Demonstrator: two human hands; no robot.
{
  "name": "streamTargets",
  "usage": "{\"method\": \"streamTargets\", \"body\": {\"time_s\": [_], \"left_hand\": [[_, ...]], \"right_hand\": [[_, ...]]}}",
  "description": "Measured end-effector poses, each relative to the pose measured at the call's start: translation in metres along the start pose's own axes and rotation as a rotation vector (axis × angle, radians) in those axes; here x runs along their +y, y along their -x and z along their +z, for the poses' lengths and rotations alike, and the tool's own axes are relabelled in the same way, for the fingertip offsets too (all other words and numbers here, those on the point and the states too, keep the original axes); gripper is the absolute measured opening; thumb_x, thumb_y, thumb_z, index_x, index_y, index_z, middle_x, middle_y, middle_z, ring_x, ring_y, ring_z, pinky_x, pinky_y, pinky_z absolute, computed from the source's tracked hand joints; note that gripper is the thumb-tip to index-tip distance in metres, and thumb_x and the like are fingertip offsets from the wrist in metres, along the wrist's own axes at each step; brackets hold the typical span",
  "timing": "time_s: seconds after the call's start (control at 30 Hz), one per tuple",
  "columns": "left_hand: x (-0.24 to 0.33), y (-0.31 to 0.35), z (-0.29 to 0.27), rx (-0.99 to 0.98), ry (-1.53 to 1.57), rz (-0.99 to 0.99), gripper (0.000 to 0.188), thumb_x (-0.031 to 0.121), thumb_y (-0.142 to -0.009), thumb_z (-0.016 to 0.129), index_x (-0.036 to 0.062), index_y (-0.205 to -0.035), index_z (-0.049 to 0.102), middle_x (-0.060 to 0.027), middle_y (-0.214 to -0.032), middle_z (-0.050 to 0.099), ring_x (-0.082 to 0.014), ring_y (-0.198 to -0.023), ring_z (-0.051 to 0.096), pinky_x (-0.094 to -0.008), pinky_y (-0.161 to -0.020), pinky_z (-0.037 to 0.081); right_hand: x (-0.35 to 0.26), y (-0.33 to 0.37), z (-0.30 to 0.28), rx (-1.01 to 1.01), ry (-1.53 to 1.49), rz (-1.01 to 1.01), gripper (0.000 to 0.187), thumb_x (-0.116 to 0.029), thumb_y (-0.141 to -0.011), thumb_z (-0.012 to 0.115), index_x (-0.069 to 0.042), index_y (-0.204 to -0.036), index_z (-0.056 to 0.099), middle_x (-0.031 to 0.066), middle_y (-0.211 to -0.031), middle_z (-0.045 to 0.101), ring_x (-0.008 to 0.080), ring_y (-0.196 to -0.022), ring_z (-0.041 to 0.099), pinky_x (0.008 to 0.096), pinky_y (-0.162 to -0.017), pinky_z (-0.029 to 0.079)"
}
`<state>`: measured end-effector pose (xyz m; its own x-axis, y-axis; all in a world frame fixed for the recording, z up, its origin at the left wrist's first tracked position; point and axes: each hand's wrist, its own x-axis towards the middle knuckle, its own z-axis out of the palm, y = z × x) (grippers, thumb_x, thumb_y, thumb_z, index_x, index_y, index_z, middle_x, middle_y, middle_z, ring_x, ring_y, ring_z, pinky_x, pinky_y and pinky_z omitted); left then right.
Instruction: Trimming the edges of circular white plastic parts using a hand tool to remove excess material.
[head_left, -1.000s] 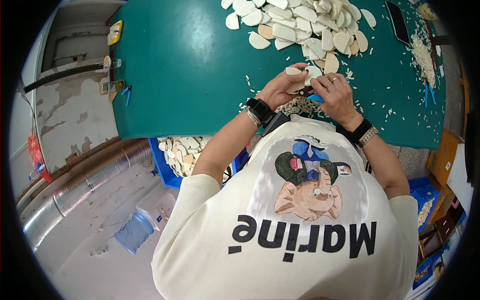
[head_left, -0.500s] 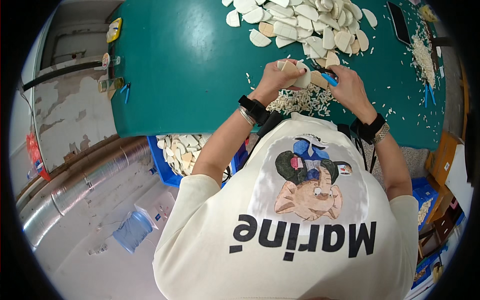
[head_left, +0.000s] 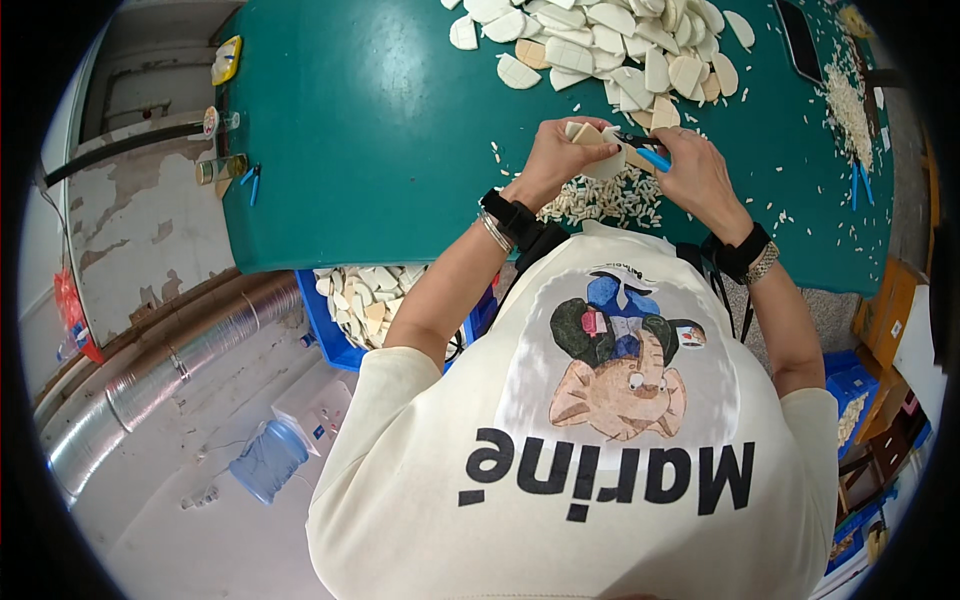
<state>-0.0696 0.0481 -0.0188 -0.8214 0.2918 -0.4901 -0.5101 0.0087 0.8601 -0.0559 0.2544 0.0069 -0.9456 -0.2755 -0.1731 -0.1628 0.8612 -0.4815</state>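
My left hand (head_left: 552, 158) is closed on a few flat, pale half-round pieces (head_left: 588, 136), fanned out between thumb and fingers. In my right hand (head_left: 703, 180) is a pair of blue-handled cutting pliers (head_left: 654, 159). Their dark jaws point left and meet the upper right edge of the held pieces; whether they bite into it I cannot tell. Beneath both hands, small pale offcuts (head_left: 610, 200) lie heaped on the green table (head_left: 380, 150). Beyond my hands spreads a large pile of similar half-round pieces (head_left: 610, 45), mostly cream, some tan.
A phone (head_left: 798, 40) lies at the far right, beside a strip of pale offcuts (head_left: 848, 110) and another blue-handled tool (head_left: 861, 187). At the left edge are a jar (head_left: 222, 169) and more blue-handled pliers (head_left: 252, 184). Below the table stands a blue crate (head_left: 340, 352) of pale pieces.
The pliers' jaws have shifted left onto the edge of the held pieces. My left hand has tilted those pieces slightly. My right hand has moved little.
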Motion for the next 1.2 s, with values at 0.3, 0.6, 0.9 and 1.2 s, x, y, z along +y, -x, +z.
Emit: {"method": "streamTargets", "body": {"time_s": [0.3,0.6,0.9,1.2], "left_hand": [[-0.001,-0.001,0.002,-0.02,-0.049,0.01,0.032,0.008,-0.077,0.076,0.0007,-0.106,0.064,-0.0065,-0.089,0.068,-0.0128,-0.078,0.065,-0.0263,-0.068,0.054],[0.006,0.003,0.004,-0.02,-0.12,0.015,0.03,0.01,-0.077,0.077,0.0005,-0.104,0.066,-0.0056,-0.087,0.068,-0.0114,-0.077,0.064,-0.0257,-0.067,0.053],[0.0,-0.004,0.005,-0.028,-0.041,0.004,0.031,0.008,-0.077,0.077,-0.0008,-0.104,0.064,-0.0041,-0.086,0.067,-0.0105,-0.077,0.064,-0.0244,-0.066,0.053],[0.003,-0.007,0.007,-0.026,-0.066,-0.016,0.031,0.009,-0.077,0.077,-0.0008,-0.103,0.065,-0.0052,-0.087,0.067,-0.0107,-0.077,0.064,-0.0258,-0.068,0.053]], "right_hand": [[-0.004,0.0,-0.003,-0.002,-0.026,-0.007,0.023,-0.008,-0.077,0.059,0.0,-0.098,0.064,0.0173,-0.087,0.064,0.0351,-0.081,0.061,0.0422,-0.07,0.047],[-0.004,0.001,-0.007,-0.001,-0.019,-0.027,0.016,-0.009,-0.077,0.059,-0.004,-0.091,0.066,0.0169,-0.078,0.063,0.0363,-0.071,0.061,0.0443,-0.063,0.048],[0.001,0.002,-0.001,0.107,-0.002,-0.091,0.017,-0.007,-0.075,0.06,-0.003,-0.091,0.065,0.0178,-0.077,0.061,0.0369,-0.072,0.062,0.0453,-0.064,0.049],[0.01,0.0,0.006,0.078,-0.041,-0.065,0.02,-0.003,-0.073,0.059,-0.002,-0.091,0.066,0.0196,-0.078,0.062,0.0374,-0.075,0.062,0.0463,-0.066,0.049]]}}
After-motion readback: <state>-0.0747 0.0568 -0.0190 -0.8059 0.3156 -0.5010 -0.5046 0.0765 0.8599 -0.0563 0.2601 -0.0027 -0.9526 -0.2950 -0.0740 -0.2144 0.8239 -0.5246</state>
